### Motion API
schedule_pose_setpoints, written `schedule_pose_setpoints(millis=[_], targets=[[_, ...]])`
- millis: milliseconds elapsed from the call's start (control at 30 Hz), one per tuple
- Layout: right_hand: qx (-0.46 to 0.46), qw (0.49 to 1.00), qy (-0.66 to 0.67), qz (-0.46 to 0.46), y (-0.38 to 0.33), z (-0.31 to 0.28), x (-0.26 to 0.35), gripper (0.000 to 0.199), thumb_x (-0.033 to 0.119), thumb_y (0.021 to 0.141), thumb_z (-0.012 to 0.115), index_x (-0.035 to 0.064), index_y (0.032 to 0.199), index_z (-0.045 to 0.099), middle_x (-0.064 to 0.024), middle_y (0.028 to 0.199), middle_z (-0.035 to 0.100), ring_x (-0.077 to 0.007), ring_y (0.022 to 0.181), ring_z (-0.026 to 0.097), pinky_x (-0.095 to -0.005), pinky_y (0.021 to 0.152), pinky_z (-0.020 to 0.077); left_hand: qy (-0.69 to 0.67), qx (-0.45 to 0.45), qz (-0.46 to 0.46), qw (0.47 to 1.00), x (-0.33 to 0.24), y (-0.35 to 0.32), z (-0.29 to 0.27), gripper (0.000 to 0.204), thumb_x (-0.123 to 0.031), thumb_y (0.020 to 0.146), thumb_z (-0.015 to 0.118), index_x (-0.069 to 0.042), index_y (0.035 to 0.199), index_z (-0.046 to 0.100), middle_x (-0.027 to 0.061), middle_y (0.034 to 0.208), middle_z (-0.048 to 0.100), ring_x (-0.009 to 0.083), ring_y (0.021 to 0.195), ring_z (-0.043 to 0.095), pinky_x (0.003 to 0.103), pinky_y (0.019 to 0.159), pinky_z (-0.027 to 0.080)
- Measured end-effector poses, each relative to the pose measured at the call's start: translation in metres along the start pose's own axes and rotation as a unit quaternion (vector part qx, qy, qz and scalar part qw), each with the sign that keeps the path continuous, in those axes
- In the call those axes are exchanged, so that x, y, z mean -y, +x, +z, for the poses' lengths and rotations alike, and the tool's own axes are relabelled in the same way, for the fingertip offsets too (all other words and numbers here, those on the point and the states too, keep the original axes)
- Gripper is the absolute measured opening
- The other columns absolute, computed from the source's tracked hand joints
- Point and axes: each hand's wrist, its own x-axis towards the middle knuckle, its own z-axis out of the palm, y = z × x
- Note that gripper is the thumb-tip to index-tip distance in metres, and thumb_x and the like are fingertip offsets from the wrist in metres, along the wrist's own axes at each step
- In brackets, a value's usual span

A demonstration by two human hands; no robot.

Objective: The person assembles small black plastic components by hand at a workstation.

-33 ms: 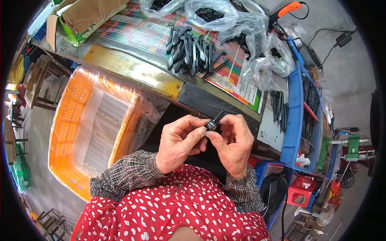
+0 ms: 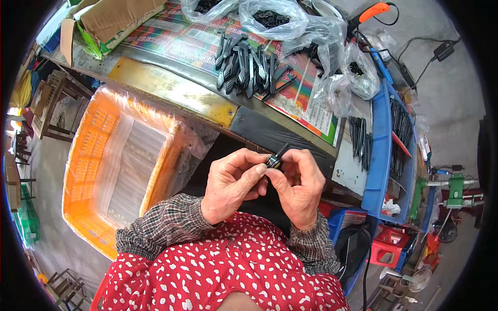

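Close in front of my chest, my left hand [image 2: 232, 185] and my right hand [image 2: 302, 189] meet around one small black part [image 2: 275, 159]: a slim dark stick with a round ring at its near end. The fingertips of both hands pinch it. It sits just below the near edge of the workbench [image 2: 176, 90]. Farther back on the bench lies a pile of similar black slender parts [image 2: 249, 65] on a colourful printed sheet.
An orange crate [image 2: 85, 155] lined with clear plastic stands at my left. Clear bags of black pieces [image 2: 270, 18] lie at the back of the bench. A blue tray [image 2: 383, 155] with more dark sticks is at the right, a cardboard box [image 2: 111, 18] at the back left.
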Motion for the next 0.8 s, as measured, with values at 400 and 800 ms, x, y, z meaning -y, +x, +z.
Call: schedule_pose_setpoints(millis=[400, 800], targets=[[-0.064, 0.977, -0.156, -0.131, 0.002, 0.019, -0.010, 0.030, 0.020, 0.080, 0.072, 0.0006, 0.092, 0.052, -0.0090, 0.074, 0.052, -0.0232, 0.055, 0.056, -0.0334, 0.047, 0.0443, -0.014, -0.013, 0.021, 1.000, 0.003, 0.003, -0.002, 0.016, -0.009, 0.094, 0.055, -0.001, 0.108, 0.059, 0.0021, 0.081, 0.062, 0.0038, 0.066, 0.057, 0.014, 0.050, 0.045], [-0.048, 0.952, -0.245, -0.175, 0.003, 0.022, -0.015, 0.026, 0.022, 0.084, 0.067, 0.0007, 0.089, 0.052, -0.0099, 0.070, 0.050, -0.0256, 0.054, 0.056, -0.0348, 0.046, 0.0431, 0.004, -0.037, 0.034, 0.999, 0.008, 0.002, -0.001, 0.017, -0.008, 0.094, 0.055, 0.000, 0.108, 0.059, 0.0018, 0.080, 0.062, 0.0032, 0.065, 0.057, 0.014, 0.050, 0.044]])
